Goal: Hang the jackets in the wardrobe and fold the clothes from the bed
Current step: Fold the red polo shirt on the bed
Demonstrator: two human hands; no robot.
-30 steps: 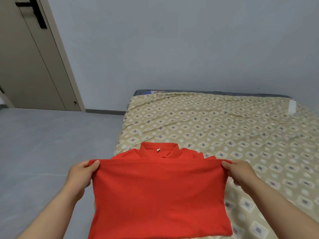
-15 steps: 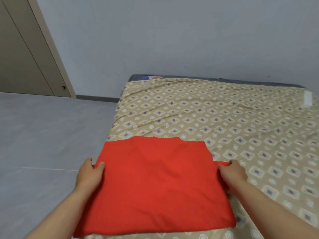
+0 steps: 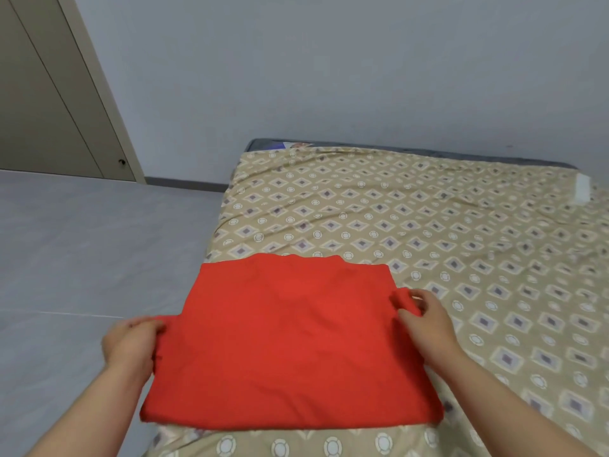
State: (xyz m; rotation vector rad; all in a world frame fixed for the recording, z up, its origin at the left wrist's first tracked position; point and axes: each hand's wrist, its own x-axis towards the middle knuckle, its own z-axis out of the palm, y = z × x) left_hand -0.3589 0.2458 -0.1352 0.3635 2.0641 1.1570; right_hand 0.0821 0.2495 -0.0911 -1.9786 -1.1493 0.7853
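Red garment (image 3: 290, 344) at the near left corner of the bed (image 3: 461, 242), lying folded in half as a flat rectangle.

A second ago I was carrying its lower half up in the air, with the collar showing behind. That half is now lying over the collar and hiding it. Half a second ago both hands were resting at the side edges; now they are taking hold.

The left hand (image 3: 130, 344) is curling its fingers (image 3: 145, 324) round the left edge, which is reaching just past the side of the bed, above the floor (image 3: 82, 258). The right hand (image 3: 425, 319) is pinching a small bunch of cloth at the right edge between thumb and fingers (image 3: 421, 293).

I am judging that the first fold is done and that the hands are preparing either a second fold or a straightening pull; I cannot tell which.

The cloth is looking thin and limp, plain bright red. Faint ridges are showing near the far edge, where hidden layers are pressing through.
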